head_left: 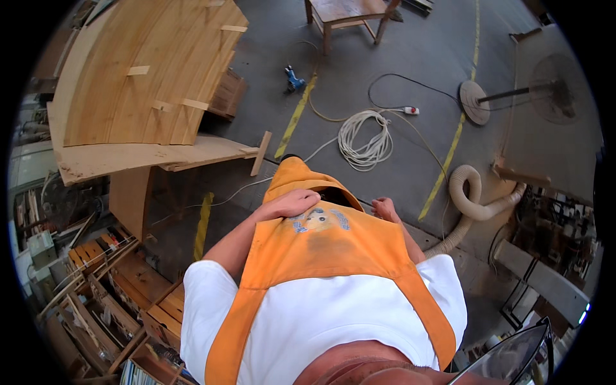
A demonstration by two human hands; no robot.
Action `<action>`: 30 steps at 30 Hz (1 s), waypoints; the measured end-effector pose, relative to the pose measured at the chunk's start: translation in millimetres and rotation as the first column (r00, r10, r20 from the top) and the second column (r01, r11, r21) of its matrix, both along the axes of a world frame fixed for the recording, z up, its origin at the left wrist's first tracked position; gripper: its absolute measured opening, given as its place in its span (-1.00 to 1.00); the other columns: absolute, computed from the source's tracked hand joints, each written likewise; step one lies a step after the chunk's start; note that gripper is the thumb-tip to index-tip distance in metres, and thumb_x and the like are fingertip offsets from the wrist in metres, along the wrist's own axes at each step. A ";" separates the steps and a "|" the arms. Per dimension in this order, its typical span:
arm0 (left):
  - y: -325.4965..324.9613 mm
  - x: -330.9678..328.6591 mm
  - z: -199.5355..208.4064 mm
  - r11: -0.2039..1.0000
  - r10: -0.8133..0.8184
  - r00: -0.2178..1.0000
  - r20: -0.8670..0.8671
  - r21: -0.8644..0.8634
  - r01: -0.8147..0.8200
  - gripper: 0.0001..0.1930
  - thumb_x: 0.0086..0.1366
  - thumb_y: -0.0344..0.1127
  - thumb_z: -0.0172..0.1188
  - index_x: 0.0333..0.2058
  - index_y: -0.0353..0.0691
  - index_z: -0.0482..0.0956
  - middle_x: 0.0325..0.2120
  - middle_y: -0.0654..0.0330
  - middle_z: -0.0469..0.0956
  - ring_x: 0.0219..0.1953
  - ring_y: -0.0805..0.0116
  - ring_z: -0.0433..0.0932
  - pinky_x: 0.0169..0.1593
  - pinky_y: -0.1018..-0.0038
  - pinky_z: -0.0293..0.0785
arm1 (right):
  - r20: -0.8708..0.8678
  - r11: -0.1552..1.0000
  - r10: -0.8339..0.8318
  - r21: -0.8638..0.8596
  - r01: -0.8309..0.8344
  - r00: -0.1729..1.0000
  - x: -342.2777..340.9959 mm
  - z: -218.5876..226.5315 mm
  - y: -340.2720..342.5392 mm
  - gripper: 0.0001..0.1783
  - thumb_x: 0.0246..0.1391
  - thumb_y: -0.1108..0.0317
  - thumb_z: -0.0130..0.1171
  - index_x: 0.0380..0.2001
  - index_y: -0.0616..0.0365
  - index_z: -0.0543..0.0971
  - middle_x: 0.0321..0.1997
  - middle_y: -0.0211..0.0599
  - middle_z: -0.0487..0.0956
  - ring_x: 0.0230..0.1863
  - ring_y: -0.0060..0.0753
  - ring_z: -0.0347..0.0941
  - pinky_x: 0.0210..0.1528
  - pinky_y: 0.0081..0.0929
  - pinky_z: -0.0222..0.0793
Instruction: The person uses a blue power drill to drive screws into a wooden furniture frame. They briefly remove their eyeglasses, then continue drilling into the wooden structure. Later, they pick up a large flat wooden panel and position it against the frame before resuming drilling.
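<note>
"So, where are the hands?"

"From my feed, the left hand (293, 204) lies bent against the orange apron (308, 266), worn down the chest; I can't tell if it pinches cloth. The right hand (384, 209) is loosely curled just right of the apron, contents unclear."

"Which step?"

"Settling the apron, I'd judge. Next calls for freeing both hands, minding the coiled cable (366, 142) beyond the apron."
</note>
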State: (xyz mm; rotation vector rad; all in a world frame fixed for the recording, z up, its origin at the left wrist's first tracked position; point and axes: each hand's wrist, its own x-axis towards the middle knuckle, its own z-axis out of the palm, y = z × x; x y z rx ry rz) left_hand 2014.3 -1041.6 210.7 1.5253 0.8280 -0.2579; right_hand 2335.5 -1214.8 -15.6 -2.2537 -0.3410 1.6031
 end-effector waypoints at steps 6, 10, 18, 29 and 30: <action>69.8 39.4 -58.5 0.973 -0.200 0.968 -0.151 0.084 0.214 -0.44 0.31 -0.03 -0.16 0.01 -0.47 0.39 0.06 -0.20 0.39 0.13 -0.06 0.34 0.14 0.25 0.25 | -0.032 0.993 -0.093 0.071 0.095 0.995 -11.4 -1.8 54.1 -0.59 0.00 0.34 0.14 -0.15 0.48 0.50 -0.44 -0.16 0.57 -0.53 -0.40 0.50 -0.52 -0.49 0.42; 155.6 95.0 -77.1 0.867 -0.486 0.825 -0.288 -0.045 0.495 -0.42 0.27 -0.04 -0.14 0.01 -0.50 0.41 0.08 -0.19 0.38 0.10 -0.10 0.37 0.11 0.19 0.28 | 0.031 0.997 -0.072 0.039 0.071 0.997 -11.0 -1.1 106.0 -0.63 -0.02 0.32 0.12 -0.24 0.46 0.54 -0.47 -0.15 0.58 -0.50 -0.37 0.51 -0.48 -0.41 0.42; 336.4 101.8 -80.7 0.361 -0.861 0.354 -0.365 0.052 0.931 -0.54 0.34 -0.09 -0.14 0.11 -0.20 0.41 0.10 -0.07 0.39 0.11 0.08 0.39 0.11 0.27 0.32 | 0.130 0.994 0.050 0.094 -0.062 0.990 -8.5 25.4 260.9 -0.67 -0.08 0.26 0.15 -0.45 0.40 0.61 -0.56 -0.18 0.58 -0.50 -0.36 0.51 -0.41 -0.38 0.39; 442.5 19.9 -102.2 0.988 -0.029 0.999 0.019 0.149 0.026 -0.55 0.35 -0.13 -0.11 0.13 -0.22 0.34 0.09 0.05 0.39 0.09 0.21 0.38 0.09 0.34 0.32 | 0.299 0.865 0.322 0.292 -0.407 0.898 73.8 34.0 636.9 -0.58 -0.02 0.26 0.11 -0.17 0.41 0.54 -0.39 -0.05 0.63 -0.40 -0.29 0.59 -0.29 -0.40 0.47; 440.6 16.6 -104.3 0.995 0.046 0.999 -0.029 0.094 -0.043 -0.57 0.34 -0.13 -0.09 0.10 -0.22 0.36 0.06 0.07 0.41 0.06 0.21 0.40 0.07 0.34 0.33 | 0.315 0.824 0.429 0.246 -0.510 0.846 72.8 29.1 671.4 -0.58 -0.01 0.26 0.10 -0.15 0.39 0.54 -0.36 -0.05 0.63 -0.39 -0.27 0.59 -0.28 -0.40 0.47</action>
